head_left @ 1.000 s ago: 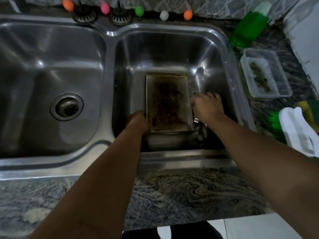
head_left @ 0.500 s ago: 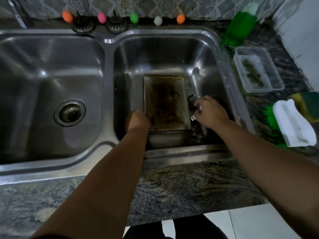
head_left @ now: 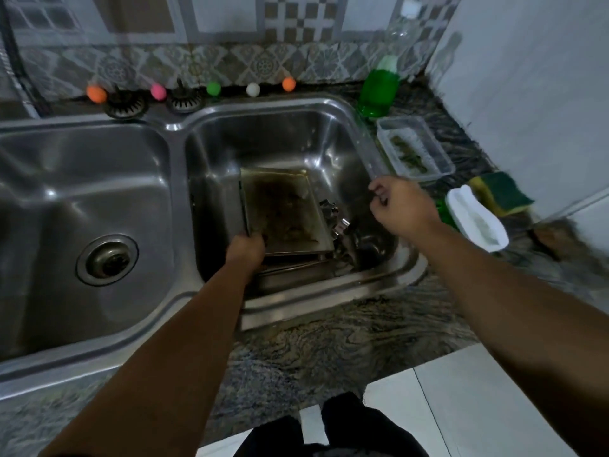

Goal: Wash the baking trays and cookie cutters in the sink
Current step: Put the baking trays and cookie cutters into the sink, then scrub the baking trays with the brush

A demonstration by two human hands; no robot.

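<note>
**So, grimy tray in the right basin**

Nearest, the left hand grips the near-left corner of the burnt baking tray, which sits tilted in the right sink basin. At 3 o'clock of the tray lie metal cookie cutters. The right hand hovers above the basin's right rim, fingers curled; can't tell if it's pinching anything. Further back, at 1 o'clock, a green soap bottle.
</note>
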